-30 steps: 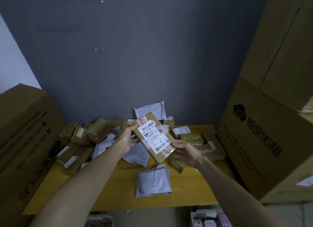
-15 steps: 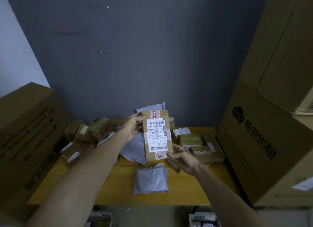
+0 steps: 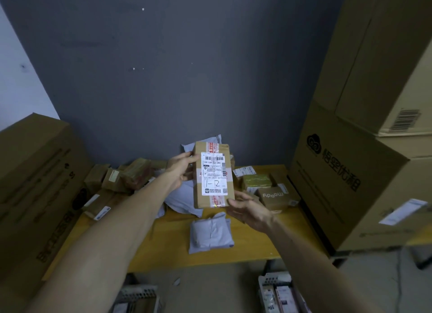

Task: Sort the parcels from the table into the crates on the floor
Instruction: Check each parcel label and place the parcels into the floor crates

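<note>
Above the table (image 3: 168, 247), left fingers (image 3: 184, 158) grip the parcel (image 3: 211, 176); right fingers (image 3: 245, 195) pinch its corner.

Views: one, the head camera; no second view shares the scene.
Position: on the person's head, standing at the near edge of the desk (image 3: 245, 249), higher than its top.
Facing: forward and slightly down, towards the grey wall (image 3: 187, 79) behind the desk.
Lens: wide-angle; the tall cartons (image 3: 346, 195) at right lean inward.
Nearness: arm's length; both forearms enter from the bottom corners, and the left hand (image 3: 181, 170) and right hand (image 3: 250, 211) meet mid-picture on the parcel (image 3: 212, 174), whose handwritten "1-2" is readable.
Lower edge: crates (image 3: 272, 278) on the floor, cut off.
</note>
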